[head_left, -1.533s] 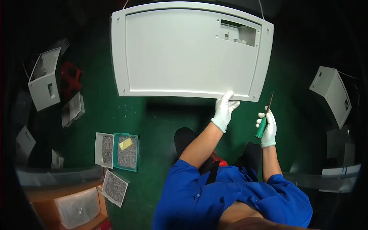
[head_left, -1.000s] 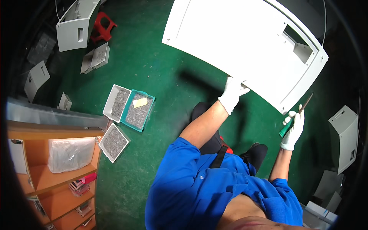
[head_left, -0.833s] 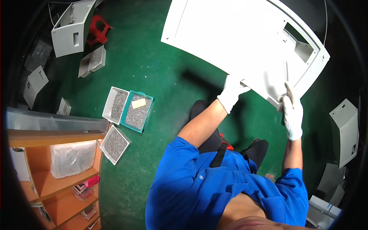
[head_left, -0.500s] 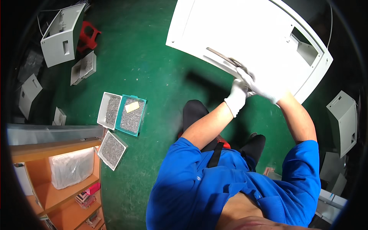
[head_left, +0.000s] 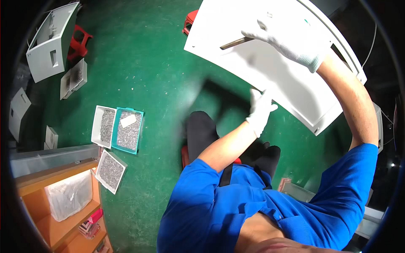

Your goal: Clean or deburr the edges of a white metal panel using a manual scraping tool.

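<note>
Head view: nearest you, at the middle of the frame, your gloved left hand is at the near edge of the white housing, fingers pointing up to the rim and thumb out to the right; I cannot tell whether the fingers curl under it or merely rest there. If they only rest, your support may be weak, and pressing on the far part of the surface could make the housing shift or tip. The housing fills the upper right of the frame, its face washed out by glare, so you could easily miss a scratch or a raised spot. Farther out, above that face, your gloved right hand is closed round a tool whose metal blade sticks out toward the lower left, the handle mostly hidden. Whether the blade touches the face I cannot tell; a slip or a dropped wrist could score the white finish, and a sweep back toward you could bring the metal onto your left fingers. Your right forearm crosses the housing's right part, so you might catch a corner unseen. Beyond the housing's upper left edge, a red stool sits close enough to be knocked should the housing swing that way.
</note>
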The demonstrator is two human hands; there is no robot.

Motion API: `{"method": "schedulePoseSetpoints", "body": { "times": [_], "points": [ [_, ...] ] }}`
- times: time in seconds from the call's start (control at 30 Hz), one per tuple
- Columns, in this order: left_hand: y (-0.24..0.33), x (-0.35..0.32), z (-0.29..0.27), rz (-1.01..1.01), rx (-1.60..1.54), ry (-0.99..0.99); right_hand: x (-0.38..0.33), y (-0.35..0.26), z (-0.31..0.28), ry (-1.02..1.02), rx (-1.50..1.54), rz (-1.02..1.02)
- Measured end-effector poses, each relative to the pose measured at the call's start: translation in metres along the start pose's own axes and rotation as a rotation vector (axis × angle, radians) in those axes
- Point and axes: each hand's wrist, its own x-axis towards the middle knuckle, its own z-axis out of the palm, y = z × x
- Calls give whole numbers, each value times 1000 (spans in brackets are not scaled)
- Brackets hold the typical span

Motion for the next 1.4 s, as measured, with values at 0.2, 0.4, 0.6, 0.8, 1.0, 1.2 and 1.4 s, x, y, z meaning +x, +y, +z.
{"method": "schedulePoseSetpoints", "body": {
  "times": [0.2, 0.4, 0.6, 0.8, 1.0, 1.2, 1.4],
  "points": [
    [21, 10, 14, 217, 239, -43, -36, 33, 4, -121, -222, 60],
    [36, 14, -1, 198, 193, -15, -43, 33, 45, -136, 177, 104],
    [53, 9, -7, 213, 61, -187, -38, -26, -4, -101, 48, 18],
    [44, 10, 7, 104, 169, -130, -26, 5, 18, 14, 0, 64],
    [16, 13, 20, 178, 24, -114, -1, 25, 12, -77, -90, -90],
    [-22, 21, 29, 236, 20, -92, 22, 38, -1, -218, -127, -266],
    [-24, 2, 38, 32, 70, -103, 12, 60, 43, -95, 125, -262]
  ]
}}
